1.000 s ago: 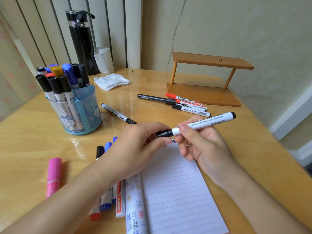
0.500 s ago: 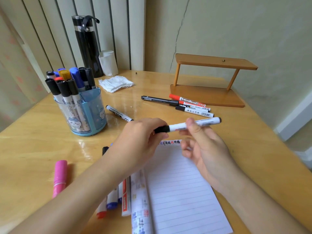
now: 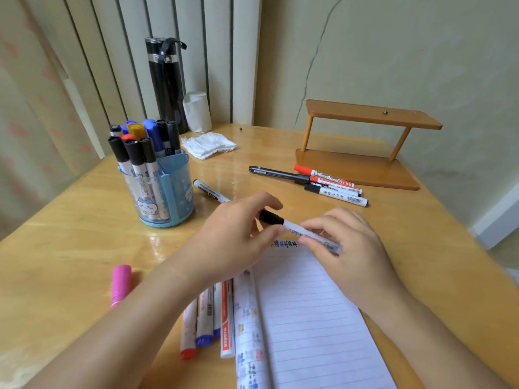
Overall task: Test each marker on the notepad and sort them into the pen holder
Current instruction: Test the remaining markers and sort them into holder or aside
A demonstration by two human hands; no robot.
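Two hands hold a marker over the top edge of the notepad.
The left hand has its grip pinched on the black cap, the right hand grasps the white barrel — likely to pull the cap off before testing; the pen holder stands at ten o'clock.

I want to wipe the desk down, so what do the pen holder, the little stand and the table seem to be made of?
Pen holder: probably plastic, translucent blue; the markers inside show through its wall.
Stand: looks like wood or wood-look board, matte orange-brown, with thin round legs.
Table: pale wood or veneer under a glossy coat; grain streaks and bright reflections show.
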